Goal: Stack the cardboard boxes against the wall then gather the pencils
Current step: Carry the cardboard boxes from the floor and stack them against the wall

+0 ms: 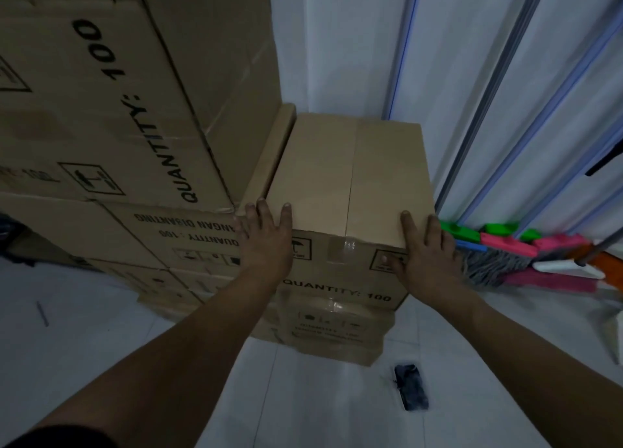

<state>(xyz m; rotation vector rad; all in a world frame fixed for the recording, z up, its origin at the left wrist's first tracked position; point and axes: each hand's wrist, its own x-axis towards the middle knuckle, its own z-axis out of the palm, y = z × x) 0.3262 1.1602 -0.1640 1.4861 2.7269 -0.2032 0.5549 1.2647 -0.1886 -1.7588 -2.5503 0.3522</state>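
Two hands: the left hand (266, 242) and right hand (428, 255) lie on the near end of the top box (350, 178), one at each near corner, about equally close.
Fingers: the fingers (261, 208) of both hands are spread and fairly straight, pressed over the top box's near edge and sides, curled round nothing.
Top box: it sits on the lower boxes (330, 326); its long axis runs away from the person towards the wall (337, 43).
Key relation: the top box lies straight ahead of both hands, so I judge a level forward push would seat it. The taller stack (101, 110) stands just left of the top box.
Pencils: a thin dark stick (42, 313) on the floor (303, 397), well left of the top box, may be one; it is too small to tell.
Hidden: the top box's far face, and whether it touches the wall. A dark object (411, 387) nearer than the top box is unclear.
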